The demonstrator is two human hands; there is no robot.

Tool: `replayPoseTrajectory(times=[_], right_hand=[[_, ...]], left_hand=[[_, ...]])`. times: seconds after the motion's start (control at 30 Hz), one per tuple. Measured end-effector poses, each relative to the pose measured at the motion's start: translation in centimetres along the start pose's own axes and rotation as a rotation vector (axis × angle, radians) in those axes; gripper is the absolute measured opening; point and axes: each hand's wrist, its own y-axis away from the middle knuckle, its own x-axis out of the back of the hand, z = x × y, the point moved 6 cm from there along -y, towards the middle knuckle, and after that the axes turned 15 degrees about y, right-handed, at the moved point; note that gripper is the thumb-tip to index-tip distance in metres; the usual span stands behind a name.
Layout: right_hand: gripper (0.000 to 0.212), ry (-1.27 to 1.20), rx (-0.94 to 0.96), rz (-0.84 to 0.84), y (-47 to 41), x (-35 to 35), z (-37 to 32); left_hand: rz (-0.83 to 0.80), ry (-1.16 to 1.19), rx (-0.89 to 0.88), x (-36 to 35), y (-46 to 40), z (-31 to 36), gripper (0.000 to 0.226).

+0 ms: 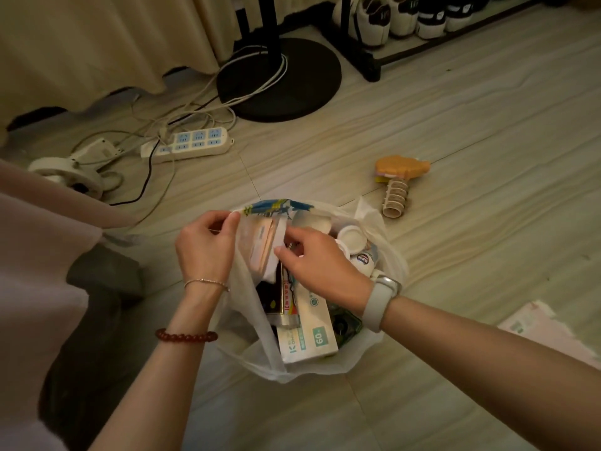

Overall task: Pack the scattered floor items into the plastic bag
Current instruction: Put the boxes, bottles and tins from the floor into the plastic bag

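Note:
A white plastic bag (393, 255) stands open on the floor in the middle of the view, filled with boxes, small white jars and packets. My left hand (205, 245) pinches the bag's rim at its far left edge and holds it up. My right hand (318, 265) is over the bag's mouth, its fingers pinching a flat pinkish packet (263, 245) that stands upright inside. A white box marked 60 (309, 340) lies in the near part of the bag. An orange fish-shaped toy with a ribbed handle (398, 183) lies on the floor beyond the bag.
A power strip (195, 143) with tangled cables lies at the back left beside a black round stand base (279, 79). A shoe rack (406, 30) stands at the back right. Papers (533, 323) lie at the right edge. Pink fabric and my dark-clothed leg fill the left.

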Motion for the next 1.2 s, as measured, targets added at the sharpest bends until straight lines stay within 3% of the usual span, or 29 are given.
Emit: replayPoseTrajectory(times=[0.07, 0.2, 0.4, 0.53, 0.63, 0.7, 0.83, 1.0, 1.2], right_hand=[[0.042, 0.146, 0.037, 0.053, 0.4, 0.4, 0.8], [0.039, 0.1, 0.107, 0.216, 1.7, 2.9, 2.8], [0.026, 0.122, -0.226, 0.453, 0.5, 8.9, 13.6], [0.037, 0.142, -0.514, 0.33, -1.1, 10.0, 21.1], [0.049, 0.141, -0.55, 0.225, -3.1, 9.0, 23.4], [0.054, 0.142, -0.547, 0.202, -4.9, 8.2, 23.7], [0.072, 0.151, -0.64, 0.185, -7.9, 6.5, 23.9], [0.056, 0.233, -0.606, 0.129, -7.5, 6.0, 24.6], [0.062, 0.328, -0.504, 0.343, -2.3, 9.5, 27.2]], left_hand=[[-0.012, 0.001, -0.001, -0.1, 0.2, -0.1, 0.017], [-0.009, -0.07, -0.02, -1.0, 0.1, 0.6, 0.023], [-0.227, -0.217, -0.299, -8.5, 1.5, 5.7, 0.044], [-0.552, -0.466, -0.367, -16.3, 4.2, 4.8, 0.069], [-0.697, -0.75, -0.358, -19.3, 5.2, 2.0, 0.072], [-0.692, -0.842, -0.358, -19.6, 4.8, 1.0, 0.067], [-0.596, -0.784, -0.408, -19.3, 4.5, 0.7, 0.052], [-0.586, -0.749, -0.408, -19.2, 4.3, 0.5, 0.045], [-0.542, -0.616, -0.52, -21.3, 3.6, 4.2, 0.041]])
